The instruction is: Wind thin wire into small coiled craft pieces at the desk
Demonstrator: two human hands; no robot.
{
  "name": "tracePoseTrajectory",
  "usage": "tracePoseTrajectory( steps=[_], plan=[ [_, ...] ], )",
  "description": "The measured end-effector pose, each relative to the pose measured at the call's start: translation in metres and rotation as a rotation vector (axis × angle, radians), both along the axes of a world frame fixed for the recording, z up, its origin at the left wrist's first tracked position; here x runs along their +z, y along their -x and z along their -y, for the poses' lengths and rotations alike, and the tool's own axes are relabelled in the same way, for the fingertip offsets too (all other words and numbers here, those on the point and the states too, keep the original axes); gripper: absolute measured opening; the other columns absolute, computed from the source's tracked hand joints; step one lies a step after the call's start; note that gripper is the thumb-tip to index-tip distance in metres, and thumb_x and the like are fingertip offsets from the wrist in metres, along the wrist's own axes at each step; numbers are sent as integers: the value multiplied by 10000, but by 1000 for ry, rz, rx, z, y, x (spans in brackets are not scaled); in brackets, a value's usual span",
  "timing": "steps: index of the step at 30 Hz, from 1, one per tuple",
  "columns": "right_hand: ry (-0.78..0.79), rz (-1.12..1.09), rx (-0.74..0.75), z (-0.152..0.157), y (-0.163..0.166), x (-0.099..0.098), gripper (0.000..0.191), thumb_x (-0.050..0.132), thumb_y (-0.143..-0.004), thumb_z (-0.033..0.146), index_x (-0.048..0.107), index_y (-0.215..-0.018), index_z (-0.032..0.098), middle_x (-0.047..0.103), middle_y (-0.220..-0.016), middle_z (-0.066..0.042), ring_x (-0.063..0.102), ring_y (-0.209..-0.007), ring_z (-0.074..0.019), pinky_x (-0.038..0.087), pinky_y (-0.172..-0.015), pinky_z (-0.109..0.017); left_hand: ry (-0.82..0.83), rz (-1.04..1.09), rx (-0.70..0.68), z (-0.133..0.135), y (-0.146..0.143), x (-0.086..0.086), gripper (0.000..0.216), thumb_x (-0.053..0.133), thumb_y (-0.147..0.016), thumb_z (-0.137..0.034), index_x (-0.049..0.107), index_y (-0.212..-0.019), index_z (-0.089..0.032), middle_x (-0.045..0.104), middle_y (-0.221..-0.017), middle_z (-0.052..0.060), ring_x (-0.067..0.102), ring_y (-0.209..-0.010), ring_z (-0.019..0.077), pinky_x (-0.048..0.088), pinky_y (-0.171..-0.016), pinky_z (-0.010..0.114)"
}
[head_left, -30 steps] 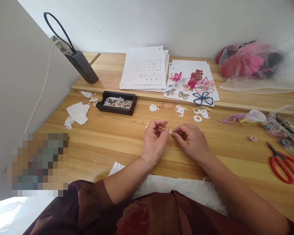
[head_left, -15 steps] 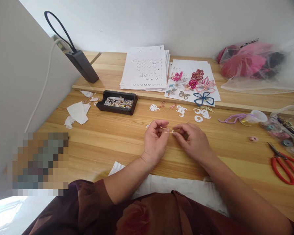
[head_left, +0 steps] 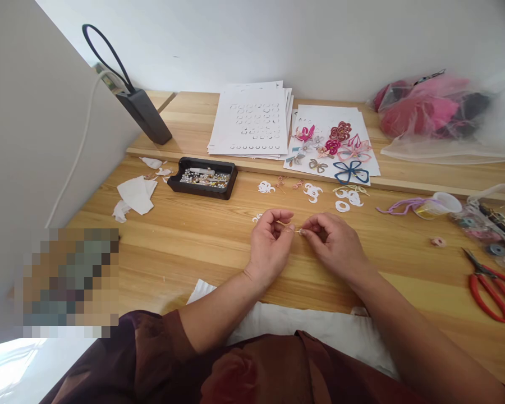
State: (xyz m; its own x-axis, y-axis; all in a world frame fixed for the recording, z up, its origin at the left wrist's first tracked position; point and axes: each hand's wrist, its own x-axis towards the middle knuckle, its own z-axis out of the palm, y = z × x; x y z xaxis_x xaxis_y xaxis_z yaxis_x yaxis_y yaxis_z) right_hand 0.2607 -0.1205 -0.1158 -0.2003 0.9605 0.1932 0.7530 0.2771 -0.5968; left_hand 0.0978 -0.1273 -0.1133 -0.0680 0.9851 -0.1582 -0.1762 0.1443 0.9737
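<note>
Between my two hands runs a thin gold-coloured wire [head_left: 295, 230]. My left hand [head_left: 271, 241] pinches one end of it between thumb and fingers. At its other end my right hand [head_left: 332, 241] pinches a tiny white piece, mostly covered by the fingertips, perhaps a paper crescent. Just past the left hand lie small white paper cut-outs [head_left: 257, 217]. Farther back are white crescent cut-outs [head_left: 312, 193], a white ring [head_left: 342, 206] and a heap of white cut-outs [head_left: 265, 187].
A black tray [head_left: 202, 178] of beads stands left of centre. Red-handled pliers [head_left: 490, 289] lie at the right, near a clear plastic cup [head_left: 444, 203] with purple cord. Behind, a raised shelf bears paper sheets [head_left: 248, 123], wire flowers [head_left: 351, 171] and a black power bank [head_left: 145, 116].
The whole view has shifted slightly. The white piece at my right fingertips is more covered now, and the hands stay close together on the wire.
</note>
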Motion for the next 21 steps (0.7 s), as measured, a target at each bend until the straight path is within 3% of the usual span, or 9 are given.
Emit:
tracePoseTrajectory(
  steps=[7, 13, 17, 21],
  plan=[
    [9, -13, 15, 2, -1, 3, 50, 607, -874, 186, 614, -828, 207, 636, -787, -28, 570, -772, -198, 414, -714, -328, 6, -27, -26, -1, 1, -2, 198, 627, -824, -128, 632, -1022, -145, 612, -972, 37, 502, -698, 82, 441, -709, 227],
    [159, -302, -93, 6, 0, 9, 118, 632, -896, 316, 627, -849, 208, 609, -727, -11, 529, -634, -158, 400, -581, -294, 33, -96, -121, 0, 0, -2, 221, 703, -799, -178, 657, -1011, -141, 656, -1007, 58, 505, -674, 81, 446, -666, 229],
    [183, -437, -102, 11, 4, 13, 140, 655, -887, 332, 622, -831, 209, 572, -690, 9, 499, -605, -136, 394, -557, -276, 24, -126, -168, 1, 0, -1, 190, 737, -806, -284, 692, -922, -140, 688, -920, 62, 538, -685, 104, 454, -661, 237],
    [186, -474, -123, 13, 5, 13, 145, 685, -868, 342, 634, -849, 207, 564, -696, 10, 501, -617, -136, 409, -568, -276, 8, -103, -181, 2, 1, 0, 131, 721, -809, -272, 691, -791, -146, 679, -796, 39, 568, -691, 118, 457, -660, 235]
  ],
)
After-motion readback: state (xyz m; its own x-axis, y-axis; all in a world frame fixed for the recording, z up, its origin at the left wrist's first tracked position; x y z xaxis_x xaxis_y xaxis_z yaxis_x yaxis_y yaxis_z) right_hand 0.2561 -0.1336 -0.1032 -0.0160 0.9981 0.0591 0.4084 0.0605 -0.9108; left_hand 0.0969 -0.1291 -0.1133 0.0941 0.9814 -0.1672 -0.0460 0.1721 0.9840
